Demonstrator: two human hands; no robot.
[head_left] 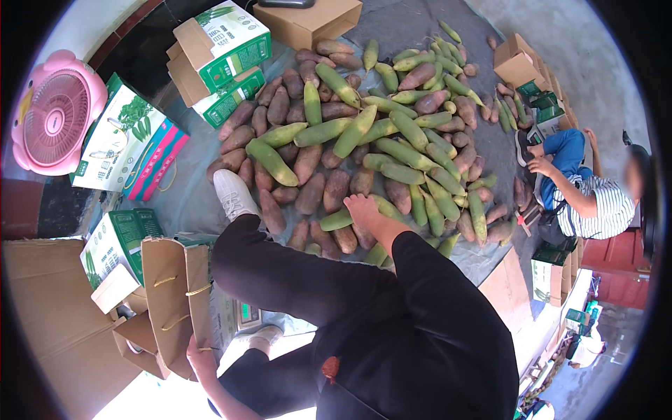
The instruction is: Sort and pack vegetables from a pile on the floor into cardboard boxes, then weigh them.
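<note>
Green radishes (323, 132) and reddish-brown roots that look like sweet potatoes (336, 190) lie in a large loose heap on a grey sheet. My right hand (360, 208) reaches down into the near part of this heap. Its fingers curl over the produce, and what lies under them is hidden. A green radish (337, 220) rests beside its wrist. Low on the left, my left hand (201, 360) grips the edge of a brown paper bag (168, 308) with yellow cord handles. The bag stands upright next to my leg.
A digital scale (247, 315) sits by my shoes. At left are a pink fan (60, 120), a striped bag (155, 161) and green-white cartons (234, 45). Across the heap, a seated person (584, 189) has cartons (521, 63) nearby. Flat cardboard (505, 290) lies at right.
</note>
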